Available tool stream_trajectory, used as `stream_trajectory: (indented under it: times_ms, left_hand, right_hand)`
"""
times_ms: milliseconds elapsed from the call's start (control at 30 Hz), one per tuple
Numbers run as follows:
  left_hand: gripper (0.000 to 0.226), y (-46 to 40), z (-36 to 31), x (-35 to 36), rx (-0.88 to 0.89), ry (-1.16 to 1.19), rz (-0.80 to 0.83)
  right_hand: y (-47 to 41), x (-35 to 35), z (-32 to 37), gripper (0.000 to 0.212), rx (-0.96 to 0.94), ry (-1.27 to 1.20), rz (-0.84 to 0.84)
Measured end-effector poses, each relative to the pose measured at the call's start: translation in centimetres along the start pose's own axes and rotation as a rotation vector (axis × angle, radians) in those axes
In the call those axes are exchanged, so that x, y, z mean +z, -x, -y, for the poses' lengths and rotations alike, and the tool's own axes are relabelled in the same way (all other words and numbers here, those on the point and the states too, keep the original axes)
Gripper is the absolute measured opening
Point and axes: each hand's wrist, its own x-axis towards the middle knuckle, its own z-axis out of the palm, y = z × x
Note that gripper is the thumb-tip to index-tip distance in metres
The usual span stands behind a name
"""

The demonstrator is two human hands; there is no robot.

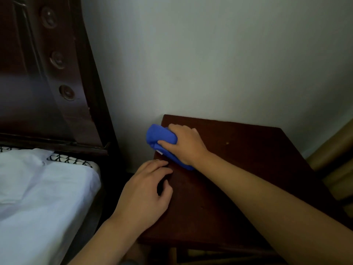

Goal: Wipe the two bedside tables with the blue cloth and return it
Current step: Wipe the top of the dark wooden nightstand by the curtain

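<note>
Right hand (184,144) grips with curled fingers; left hand (148,188) rests, fingers loosely bent.

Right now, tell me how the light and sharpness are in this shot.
Head view: dim overall, the table top nearly black, only a faint sheen on the headboard. The wall is evenly grey, no glare. The cloth and right hand look slightly soft. Wide-angle bending curves the headboard edge.

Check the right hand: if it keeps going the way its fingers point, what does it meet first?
The right hand, holding the blue cloth, points left and a little back, so it would probably clear the bedside table edge, then meet the wall beside the headboard. Depth is unclear.
</note>
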Motion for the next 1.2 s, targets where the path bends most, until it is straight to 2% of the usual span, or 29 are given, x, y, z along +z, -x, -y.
stream_trajectory:
  times_ms: [133, 267, 367, 567, 700, 900, 1200]
  left_hand:
    - [0.036, 0.1, 0.2, 0.2, -0.016, 0.004, -0.031]
    - [0.035, 0.1, 0.2, 0.0, -0.022, -0.026, -0.022]
    - [0.033, 0.3, -0.1, -0.2, -0.020, -0.038, -0.004]
    - [0.028, 1.5, -0.3, -1.1, 0.028, -0.066, 0.020]
    - [0.039, 3.0, 0.0, -1.4, 0.051, -0.093, 0.068]
    - [0.041, 4.0, -0.1, -1.6, 0.046, -0.077, 0.054]
    - [0.041, 3.5, -0.6, -1.3, 0.046, -0.097, 0.043]
  right_hand:
    - [-4.8, 1.5, -1.0, 0.033, 0.075, 0.007, -0.062]
    - [-7.1, 2.4, -0.4, 0.030, 0.100, 0.009, -0.047]
    - [-5.7, 2.0, 1.1, 0.029, 0.078, 0.020, -0.028]
    - [1.0, 1.7, 4.1, 0.030, -0.083, -0.048, 0.018]
    - [-0.8, 1.4, 3.1, 0.035, -0.055, -0.039, 0.055]
    - [-4.5, 0.9, 2.2, 0.034, 0.037, 0.023, 0.057]
    - [1.2, 1.6, 5.2, 0.034, -0.062, -0.020, 0.020]
